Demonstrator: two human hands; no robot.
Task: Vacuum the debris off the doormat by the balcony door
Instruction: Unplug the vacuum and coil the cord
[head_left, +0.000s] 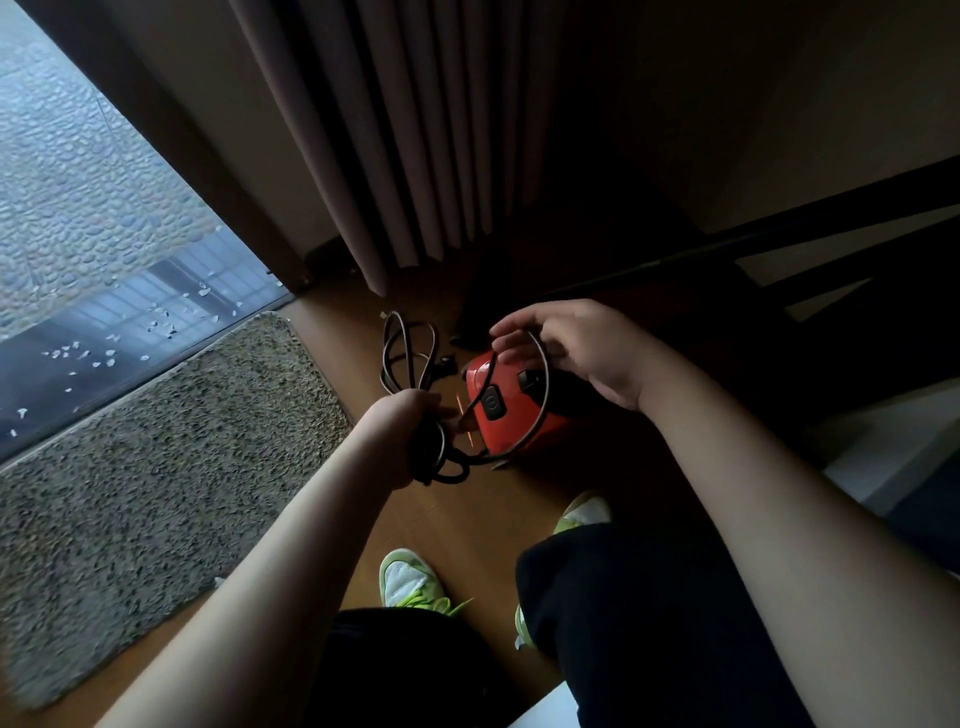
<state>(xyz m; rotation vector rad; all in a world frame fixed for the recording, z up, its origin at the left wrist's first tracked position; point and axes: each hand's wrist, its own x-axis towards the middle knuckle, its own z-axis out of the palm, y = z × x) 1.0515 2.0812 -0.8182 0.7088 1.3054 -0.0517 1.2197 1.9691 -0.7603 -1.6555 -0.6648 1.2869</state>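
Observation:
A small red vacuum cleaner (511, 410) sits on the wooden floor in front of me. Its dark power cord (408, 353) is bundled in loops. My left hand (400, 436) grips the bundle just left of the vacuum. A single loop of cord arcs over the vacuum's top, and my right hand (576, 348) holds that loop above the machine with curled fingers. The speckled grey-beige doormat (156, 467) lies to the left along the balcony door's sill (130, 332), where several pale bits of debris are scattered.
A brown curtain (395, 145) hangs down behind the vacuum. Dark furniture rails (779, 249) cross at the right. My two feet in green-and-white shoes (410, 579) stand on the floor below the vacuum. Something white (878, 447) sits low at the right.

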